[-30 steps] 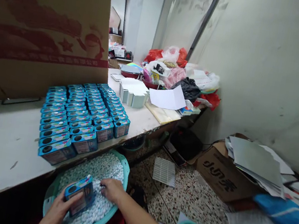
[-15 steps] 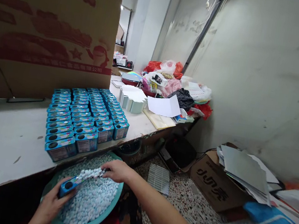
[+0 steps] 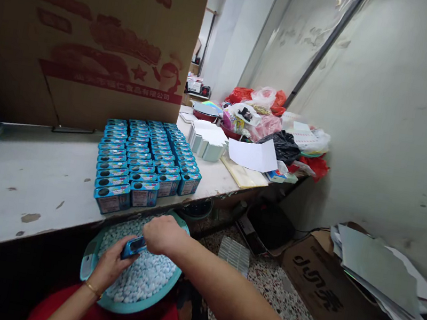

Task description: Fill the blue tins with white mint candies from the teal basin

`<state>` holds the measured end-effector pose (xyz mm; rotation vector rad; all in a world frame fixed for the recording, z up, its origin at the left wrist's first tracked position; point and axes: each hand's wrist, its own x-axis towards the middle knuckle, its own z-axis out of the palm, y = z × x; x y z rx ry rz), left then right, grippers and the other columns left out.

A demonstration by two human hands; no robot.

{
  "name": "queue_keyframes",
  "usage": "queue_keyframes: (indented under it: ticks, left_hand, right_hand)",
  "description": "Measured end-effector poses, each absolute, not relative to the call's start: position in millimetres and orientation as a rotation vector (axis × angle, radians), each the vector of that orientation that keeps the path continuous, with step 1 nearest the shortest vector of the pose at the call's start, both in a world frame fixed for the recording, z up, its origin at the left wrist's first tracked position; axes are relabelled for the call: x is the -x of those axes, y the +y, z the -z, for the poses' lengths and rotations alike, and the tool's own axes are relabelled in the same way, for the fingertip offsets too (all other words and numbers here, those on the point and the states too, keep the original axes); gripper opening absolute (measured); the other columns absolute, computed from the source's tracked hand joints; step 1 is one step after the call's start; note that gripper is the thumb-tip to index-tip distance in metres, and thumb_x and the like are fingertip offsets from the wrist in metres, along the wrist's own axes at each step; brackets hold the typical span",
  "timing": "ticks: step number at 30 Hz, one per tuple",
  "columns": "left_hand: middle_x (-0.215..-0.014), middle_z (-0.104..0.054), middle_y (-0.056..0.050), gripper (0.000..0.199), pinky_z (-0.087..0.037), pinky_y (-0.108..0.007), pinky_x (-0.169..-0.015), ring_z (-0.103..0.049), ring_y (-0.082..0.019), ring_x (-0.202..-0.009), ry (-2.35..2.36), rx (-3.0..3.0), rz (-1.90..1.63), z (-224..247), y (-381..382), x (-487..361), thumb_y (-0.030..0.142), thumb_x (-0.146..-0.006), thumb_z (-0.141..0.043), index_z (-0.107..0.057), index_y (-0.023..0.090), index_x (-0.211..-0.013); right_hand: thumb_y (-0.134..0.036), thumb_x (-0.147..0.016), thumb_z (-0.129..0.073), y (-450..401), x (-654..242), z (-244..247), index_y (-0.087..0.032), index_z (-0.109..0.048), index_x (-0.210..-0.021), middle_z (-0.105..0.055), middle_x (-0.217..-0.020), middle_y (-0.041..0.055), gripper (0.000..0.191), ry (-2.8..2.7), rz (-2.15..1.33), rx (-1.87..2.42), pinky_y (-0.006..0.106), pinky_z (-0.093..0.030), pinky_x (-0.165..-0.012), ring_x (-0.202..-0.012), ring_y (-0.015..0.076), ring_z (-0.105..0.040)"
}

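My left hand (image 3: 112, 264) is wrapped round a small blue tin (image 3: 134, 246), tilted over a turquoise basin (image 3: 164, 297). White and pale-blue candies (image 3: 140, 281) that look like small pellets fill this basin. Against the far end of the tin is my right hand (image 3: 164, 234), its fingers curled and turned away from me. What those fingers hold is hidden. Several rows of matching blue tins (image 3: 143, 195) stand close together on the white table (image 3: 53, 172), just beyond the basin.
Behind the tins rises a large cardboard box (image 3: 117, 53). To their right are stacked white cards (image 3: 206, 142), a white sheet (image 3: 252, 154) and piled plastic bags (image 3: 263, 103). On the floor at right stands a carton (image 3: 314, 276) topped with grey boards (image 3: 378, 267).
My right hand has closed in on the tin's end, and the heap of candies seen between hand and tin no longer shows. The view has swung left.
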<state>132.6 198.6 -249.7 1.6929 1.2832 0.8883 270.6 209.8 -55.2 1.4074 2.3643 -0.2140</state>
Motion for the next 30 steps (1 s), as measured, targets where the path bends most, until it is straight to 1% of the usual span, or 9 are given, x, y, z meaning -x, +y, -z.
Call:
queue_keyframes:
  ticks: [4,7,10,13,18,20,24,27,30]
  left_hand:
    - [-0.095,-0.063,-0.004,0.046,-0.044,-0.034,-0.084,-0.059,-0.021,-0.09,1.314,-1.573,-0.925,239.9,194.3,-120.1,0.04,-0.063,-0.062,-0.055,0.018,-0.103]
    - [-0.094,-0.063,-0.005,0.051,-0.045,-0.034,-0.083,-0.059,-0.021,-0.089,1.365,-1.362,-0.933,237.3,189.8,-103.8,0.041,-0.059,-0.066,-0.054,0.016,-0.103]
    - [-0.095,-0.063,-0.006,0.055,-0.047,-0.033,-0.079,-0.06,-0.021,-0.087,1.392,-1.101,-0.955,244.0,187.2,-96.1,0.041,-0.057,-0.067,-0.053,0.016,-0.104]
    - [-0.093,-0.064,-0.006,0.052,-0.048,-0.032,-0.077,-0.061,-0.02,-0.084,1.354,-0.937,-0.943,254.7,186.3,-104.9,0.04,-0.056,-0.069,-0.055,0.016,-0.1]
    - [-0.092,-0.064,-0.006,0.046,-0.048,-0.033,-0.076,-0.06,-0.019,-0.081,1.209,-0.884,-0.898,264.9,184.9,-131.2,0.04,-0.061,-0.067,-0.054,0.017,-0.098]
    - [-0.093,-0.063,-0.005,0.048,-0.047,-0.033,-0.078,-0.059,-0.019,-0.084,1.198,-0.936,-0.884,263.5,182.6,-130.8,0.038,-0.06,-0.068,-0.052,0.017,-0.1]
    - [-0.098,-0.06,-0.005,0.054,-0.043,-0.033,-0.086,-0.056,-0.019,-0.091,1.26,-1.109,-0.925,251.7,174.2,-106.6,0.037,-0.06,-0.068,-0.05,0.017,-0.106]
    - [-0.095,-0.058,-0.004,0.054,-0.044,-0.033,-0.085,-0.056,-0.018,-0.088,1.309,-1.172,-0.972,241.8,168.5,-86.0,0.039,-0.062,-0.066,-0.048,0.016,-0.108]
    - [-0.091,-0.058,-0.004,0.051,-0.044,-0.032,-0.083,-0.056,-0.017,-0.084,1.346,-1.242,-0.984,237.5,167.5,-80.2,0.04,-0.063,-0.065,-0.049,0.015,-0.105]
  right_hand:
    - [-0.028,-0.075,-0.049,205.6,-308.2,63.6,-0.022,-0.063,-0.095,-0.068,-0.091,0.0081,0.025,2.432,0.319,-1.487,0.031,-0.048,-0.069,-0.086,0.0221,-0.062]
    - [-0.032,-0.078,-0.048,199.8,-356.1,97.3,-0.028,-0.058,-0.105,-0.065,-0.102,0.0027,0.029,2.416,0.463,-1.656,0.027,-0.044,-0.076,-0.095,0.0184,-0.058]
    - [-0.025,-0.079,-0.047,190.4,-379.4,154.0,-0.025,-0.058,-0.104,-0.064,-0.102,0.006,0.028,2.223,0.515,-1.812,0.031,-0.042,-0.079,-0.097,0.0206,-0.057]
    - [-0.019,-0.079,-0.045,178.7,-363.4,209.6,-0.021,-0.059,-0.103,-0.063,-0.102,0.0092,0.028,2.151,0.593,-1.851,0.034,-0.041,-0.08,-0.096,0.0226,-0.057]
    - [-0.024,-0.082,-0.043,174.2,-321.2,260.7,-0.023,-0.054,-0.113,-0.06,-0.111,0.0066,0.033,2.189,0.749,-1.989,0.032,-0.04,-0.084,-0.102,0.0218,-0.054]
    - [-0.026,-0.082,-0.043,176.7,-319.5,267.2,-0.023,-0.055,-0.113,-0.061,-0.109,0.0055,0.033,2.198,0.839,-2.039,0.031,-0.04,-0.083,-0.101,0.021,-0.054]
    - [-0.025,-0.08,-0.048,183.1,-333.8,263.4,-0.021,-0.054,-0.112,-0.061,-0.109,0.0026,0.033,2.265,1.05,-2.056,0.024,-0.041,-0.082,-0.098,0.0148,-0.055]
    - [-0.024,-0.079,-0.049,187.8,-346.5,245.2,-0.017,-0.054,-0.112,-0.062,-0.107,0.0038,0.034,2.331,1.148,-2.047,0.024,-0.041,-0.083,-0.096,0.0132,-0.055]
    - [-0.023,-0.077,-0.051,192.0,-354.6,213.3,-0.015,-0.057,-0.107,-0.064,-0.098,0.0048,0.032,2.442,1.257,-2.02,0.026,-0.043,-0.081,-0.088,0.0141,-0.057]
